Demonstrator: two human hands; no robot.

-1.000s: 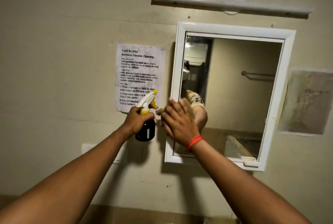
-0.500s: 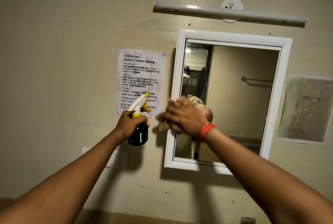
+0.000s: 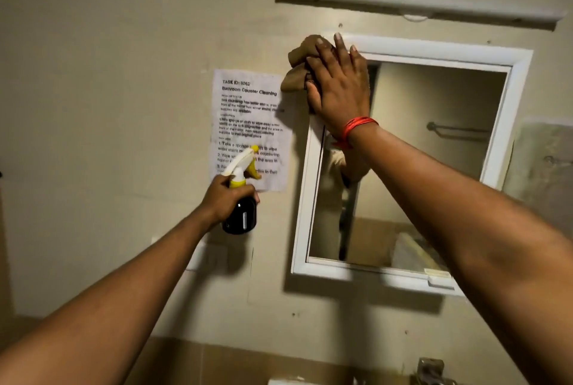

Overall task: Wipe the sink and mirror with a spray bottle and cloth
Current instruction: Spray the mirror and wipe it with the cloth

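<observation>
A white-framed mirror [image 3: 434,142] hangs on the beige wall. My right hand [image 3: 338,87], with a red thread on the wrist, presses a brown cloth [image 3: 299,65] flat against the mirror's top left corner; the cloth bunches out past the frame onto the wall. My left hand [image 3: 224,197] grips a dark spray bottle [image 3: 240,218] with a white and yellow trigger head, held upright in front of the wall left of the mirror. The sink is out of view except for a metal tap [image 3: 432,370] at the bottom edge.
A printed instruction sheet [image 3: 248,111] is stuck to the wall behind the bottle. A white tube light [image 3: 418,6] runs above the mirror. A stained patch [image 3: 542,164] marks the wall at the right. A white switch plate [image 3: 198,254] sits under my left forearm.
My right hand has slid the cloth up the mirror's left edge from mid height to the top left corner. The bottle in my left hand has stayed about where it was.
</observation>
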